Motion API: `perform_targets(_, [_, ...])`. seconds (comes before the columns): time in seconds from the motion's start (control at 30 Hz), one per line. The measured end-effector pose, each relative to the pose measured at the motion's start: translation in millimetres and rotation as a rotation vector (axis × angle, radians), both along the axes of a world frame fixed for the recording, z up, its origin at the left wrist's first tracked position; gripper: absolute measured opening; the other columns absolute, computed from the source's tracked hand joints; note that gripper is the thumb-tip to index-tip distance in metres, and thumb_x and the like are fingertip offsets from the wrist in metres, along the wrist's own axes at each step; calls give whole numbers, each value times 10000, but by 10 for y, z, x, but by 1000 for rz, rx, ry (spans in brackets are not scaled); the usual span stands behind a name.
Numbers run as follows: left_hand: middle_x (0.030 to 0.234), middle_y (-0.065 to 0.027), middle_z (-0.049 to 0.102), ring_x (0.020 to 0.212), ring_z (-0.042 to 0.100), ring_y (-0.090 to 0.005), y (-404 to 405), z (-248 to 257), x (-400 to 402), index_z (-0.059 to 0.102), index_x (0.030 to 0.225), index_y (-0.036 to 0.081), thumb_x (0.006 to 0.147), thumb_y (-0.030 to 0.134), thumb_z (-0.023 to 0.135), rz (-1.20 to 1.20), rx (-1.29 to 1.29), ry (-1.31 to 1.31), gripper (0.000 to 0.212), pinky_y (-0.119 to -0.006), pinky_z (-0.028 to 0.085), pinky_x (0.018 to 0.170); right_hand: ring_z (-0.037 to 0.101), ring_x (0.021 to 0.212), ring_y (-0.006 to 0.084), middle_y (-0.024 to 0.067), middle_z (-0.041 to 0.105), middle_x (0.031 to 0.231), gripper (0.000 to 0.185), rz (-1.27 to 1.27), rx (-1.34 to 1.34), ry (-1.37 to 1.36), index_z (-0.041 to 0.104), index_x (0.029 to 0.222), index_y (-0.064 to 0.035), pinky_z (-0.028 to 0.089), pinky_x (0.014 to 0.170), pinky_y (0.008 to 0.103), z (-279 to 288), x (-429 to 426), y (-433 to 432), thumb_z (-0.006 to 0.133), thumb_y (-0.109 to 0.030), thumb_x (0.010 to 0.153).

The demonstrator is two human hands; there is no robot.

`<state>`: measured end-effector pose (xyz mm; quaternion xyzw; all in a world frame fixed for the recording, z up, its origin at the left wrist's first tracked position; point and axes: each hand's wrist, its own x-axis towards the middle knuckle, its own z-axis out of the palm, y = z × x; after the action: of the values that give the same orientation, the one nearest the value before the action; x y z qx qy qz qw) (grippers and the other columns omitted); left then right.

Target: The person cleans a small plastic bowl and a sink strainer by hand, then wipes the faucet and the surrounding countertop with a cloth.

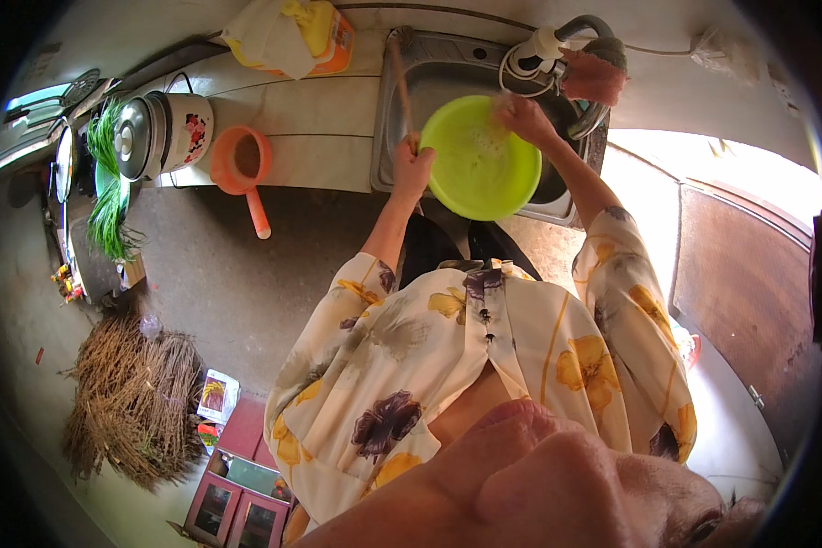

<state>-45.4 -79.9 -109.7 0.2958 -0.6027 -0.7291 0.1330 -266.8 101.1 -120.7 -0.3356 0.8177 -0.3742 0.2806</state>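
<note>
A lime-green plastic basin [462, 175], with a little foamy water inside, is tilted over the front of a stainless steel sink [445, 79]. My left hand [413, 166] grips its left rim, thumb on the edge. At the upper right rim is my right hand [524, 120], fingers curled and blurred over the basin's inside; whether they hold anything is unclear. A thin wooden stick [401, 82] slants across the sink's left side down to my left hand; its contact with the hand is unclear.
Right of the basin, a pink cloth [594, 77] hangs on the grey tap pipe [584, 27]. On the counter's left stand an orange dipper [260, 171], a flowered pot [188, 130] and an orange-yellow jug [332, 44]. Brushwood [133, 404] lies at lower left.
</note>
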Motion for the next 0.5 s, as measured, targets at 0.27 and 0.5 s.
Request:
perform_targets(0.27, [688,13,412,532,349,-87,252,71,-305,510,906,43,874,42,545,541,15,-28,48,-280,294,501,577,839,195,49,589,975,444,-1099,-393,-766,543,1174,-88,511,674,352,40,1172,-115,536,-459,929])
perform_targets(0.5, [840,-46,566,744,562,-159,300,68,-322,524,1042,34,874,244,685,342,194,-172,313,-316,462,648,631,804,172,78,621,956,404,-780,-392,-640,534,1148,-2,522,635,282,-364,597,491,596,-340,936])
